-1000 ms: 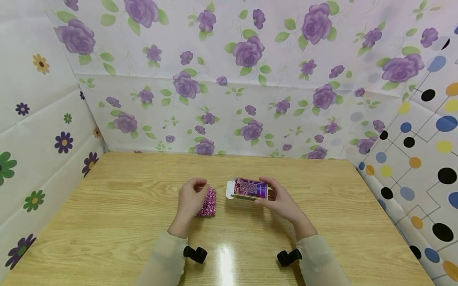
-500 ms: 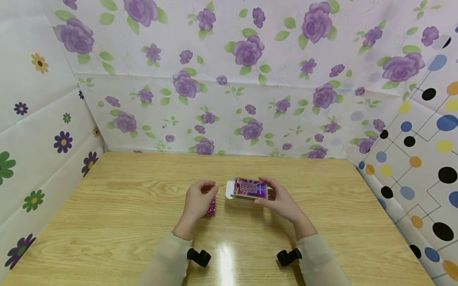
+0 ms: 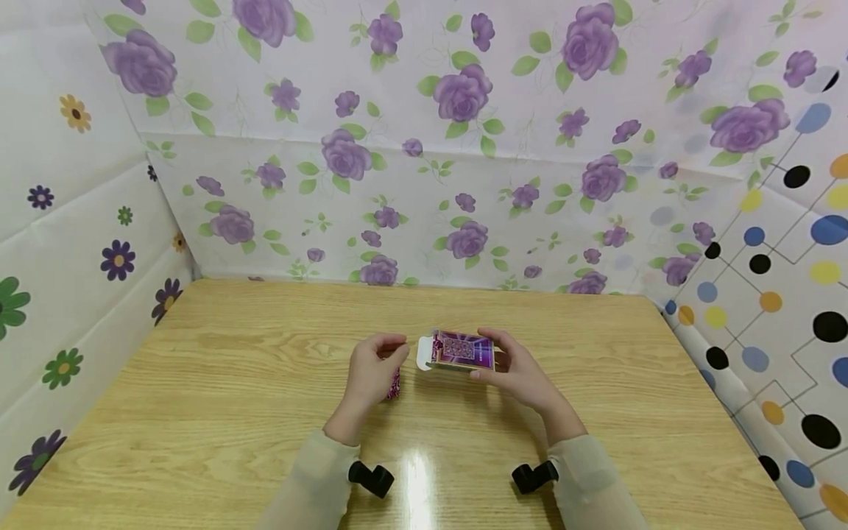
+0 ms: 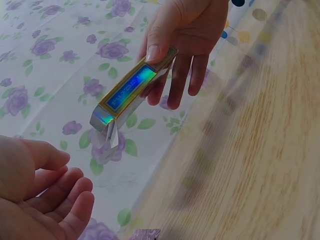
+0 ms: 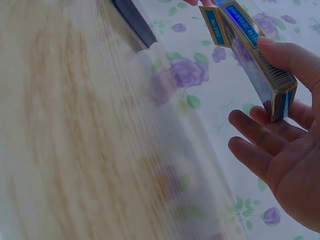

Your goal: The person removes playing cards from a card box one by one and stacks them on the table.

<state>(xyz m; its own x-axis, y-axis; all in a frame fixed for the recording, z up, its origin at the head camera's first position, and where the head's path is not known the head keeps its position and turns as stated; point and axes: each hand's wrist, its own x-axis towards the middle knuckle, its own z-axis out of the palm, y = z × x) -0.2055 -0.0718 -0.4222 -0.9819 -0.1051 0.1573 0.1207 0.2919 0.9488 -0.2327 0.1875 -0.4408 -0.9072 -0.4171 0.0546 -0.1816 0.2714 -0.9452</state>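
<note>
My right hand pinches a purple playing-card box between thumb and fingers, raised above the table. The box's white end flap stands out at its left end, facing my other hand. In the left wrist view, my left hand has loosely curled fingers and holds nothing. Seen from the head, that hand hides most of a pink-patterned deck of cards on the table. Only the deck's corner shows at the left wrist view's bottom edge. Several fingers of the right hand lie under the box.
The wooden table reaches to a flower-patterned cloth behind it. Patterned cloths also stand along the left and right sides. Each wrist carries a black camera mount, one at the left sleeve and one at the right.
My left hand has shifted right, closer to the box flap, and covers more of the deck. The deck stays about where it was. My right hand and the box have hardly moved.
</note>
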